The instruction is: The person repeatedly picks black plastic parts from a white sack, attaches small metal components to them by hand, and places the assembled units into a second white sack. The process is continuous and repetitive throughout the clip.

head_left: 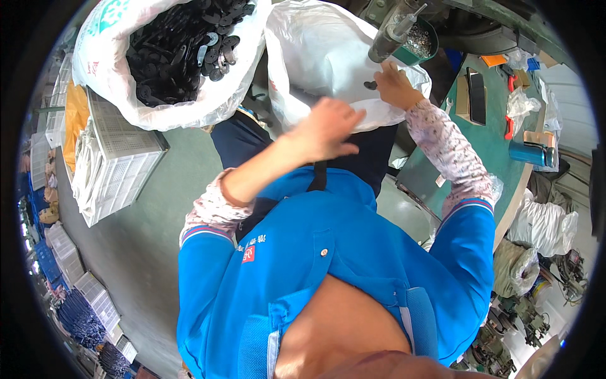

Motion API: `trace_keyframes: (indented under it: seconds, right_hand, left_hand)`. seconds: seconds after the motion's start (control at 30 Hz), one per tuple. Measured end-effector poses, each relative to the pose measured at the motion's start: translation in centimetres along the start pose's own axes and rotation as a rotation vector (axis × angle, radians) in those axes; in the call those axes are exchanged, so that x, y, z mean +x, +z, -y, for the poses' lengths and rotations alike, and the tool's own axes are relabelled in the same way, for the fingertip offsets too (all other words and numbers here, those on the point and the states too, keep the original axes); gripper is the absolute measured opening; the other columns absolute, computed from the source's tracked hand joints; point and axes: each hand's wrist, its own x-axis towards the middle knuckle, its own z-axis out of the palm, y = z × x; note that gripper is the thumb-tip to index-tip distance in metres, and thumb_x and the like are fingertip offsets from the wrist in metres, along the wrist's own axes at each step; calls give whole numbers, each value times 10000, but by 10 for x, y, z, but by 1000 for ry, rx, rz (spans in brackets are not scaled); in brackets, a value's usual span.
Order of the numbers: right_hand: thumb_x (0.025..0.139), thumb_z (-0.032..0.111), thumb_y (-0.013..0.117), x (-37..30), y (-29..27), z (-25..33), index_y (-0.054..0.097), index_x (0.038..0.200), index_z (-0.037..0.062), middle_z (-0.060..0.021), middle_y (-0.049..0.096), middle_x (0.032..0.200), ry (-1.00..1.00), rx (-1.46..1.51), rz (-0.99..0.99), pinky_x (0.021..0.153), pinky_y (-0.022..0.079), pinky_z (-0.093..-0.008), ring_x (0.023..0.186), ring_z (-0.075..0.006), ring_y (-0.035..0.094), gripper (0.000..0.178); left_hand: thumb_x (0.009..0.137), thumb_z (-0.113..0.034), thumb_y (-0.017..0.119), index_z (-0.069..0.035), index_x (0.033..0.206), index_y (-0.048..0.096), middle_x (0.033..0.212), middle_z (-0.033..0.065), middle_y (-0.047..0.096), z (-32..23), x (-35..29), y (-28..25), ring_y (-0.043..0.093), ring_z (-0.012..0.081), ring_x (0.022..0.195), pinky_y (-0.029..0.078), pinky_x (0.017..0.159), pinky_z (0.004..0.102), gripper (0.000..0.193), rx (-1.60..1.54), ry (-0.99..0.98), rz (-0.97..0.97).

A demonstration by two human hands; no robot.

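My right hand (396, 86) is closed, its fingers pinching a small black part (370, 84) that sticks out on their left. Just above those fingertips is the grey metal cylinder (386, 44) of a machine. My left hand (327, 129), slightly blurred, hovers over the near edge of an open white sack (322, 54) with its thumb and fingers apart and nothing visible in it. To the left, another white sack (95, 76) holds a heap of black parts (180, 57), a few with metal showing.
A green container (432, 41) of small metal pieces sits beside the machine. On the green bench (435, 158) at right are a phone (476, 95), red-handled pliers (509, 107) and a blue bottle (529, 153). White plastic crates (120, 164) stand at left on the floor.
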Motion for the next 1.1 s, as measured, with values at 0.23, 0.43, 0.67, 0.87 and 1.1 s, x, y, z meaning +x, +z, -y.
trace_keyframes:
  seconds: [0.23, 0.43, 0.67, 0.87, 1.1]
  right_hand:
    - [727, 40, 626, 25, 24, -26, 628, 868, -3, -186, 578, 1050, 71, -87, 96, 772, 494, -432, 919, -360, 610, 148]
    - [786, 83, 602, -11, 3, 14, 577, 812, 36, -151, 589, 1180, -138, 164, 83, 695, 474, -447, 865, -315, 620, 60]
    - [780, 16, 673, -52, -75, 64, 627, 933, 4, -159, 645, 1086, 83, 622, -375, 768, 523, -347, 890, -321, 648, 160]
    - [740, -44, 683, -76, -90, 125, 627, 960, 7, -157, 661, 1034, 114, 813, -479, 769, 519, -336, 908, -317, 653, 233]
    - [730, -73, 692, -97, -93, 153, 639, 938, -20, -176, 675, 988, 263, 916, -556, 751, 529, -312, 875, -284, 669, 221]
  left_hand:
    - [708, -62, 649, -64, 962, 576, 813, 125, 591, 6, 3, 16, 603, 316, 844, 487, 716, 405, 264, 22, 17, 170]
    - [793, -41, 623, -42, 1080, 631, 985, 122, 654, 27, -15, -17, 640, 279, 895, 524, 793, 374, 288, -284, -120, -225]
    - [782, -118, 637, -9, 1267, 482, 1092, 204, 643, 180, -32, -116, 641, 299, 1001, 515, 841, 352, 521, 37, -777, -715]
    - [647, -262, 724, -5, 1399, 296, 1357, 297, 381, 284, 4, -150, 381, 435, 1264, 394, 1017, 464, 903, 412, -943, -91]
    - [491, -264, 841, -45, 1423, 267, 1325, 224, 479, 251, 58, -189, 478, 329, 1229, 458, 941, 437, 1117, 495, -977, 481]
